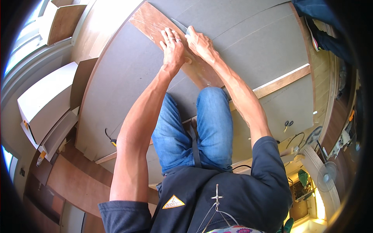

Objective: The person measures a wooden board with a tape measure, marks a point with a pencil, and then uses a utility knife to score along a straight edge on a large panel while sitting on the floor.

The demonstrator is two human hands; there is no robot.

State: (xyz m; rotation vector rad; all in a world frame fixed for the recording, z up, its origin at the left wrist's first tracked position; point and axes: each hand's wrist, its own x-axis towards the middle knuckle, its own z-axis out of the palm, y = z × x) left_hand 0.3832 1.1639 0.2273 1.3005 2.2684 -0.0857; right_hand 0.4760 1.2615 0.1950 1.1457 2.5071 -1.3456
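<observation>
A long brown wooden plank (152, 20) with whitish smears on its face lies slantwise on a large grey panel (264, 42). My left hand (173, 49) rests on the plank, palm down with its fingers stretched out. Close beside it, at the plank's right edge, my right hand (200, 43) is closed around a tool with a thin pale blade (179, 25). The blade points up and left along that edge. My grip hides the handle, so its exact kind cannot be made out. The plank's near end reaches my knees.
A narrow wooden strip (283, 80) crosses the panel at right. Scissors (287, 125) lie at the near right, and a yellow-handled tool (113, 142) at left. White cabinet boxes (48, 99) stand far left. Another person's leg (333, 44) shows at the upper right.
</observation>
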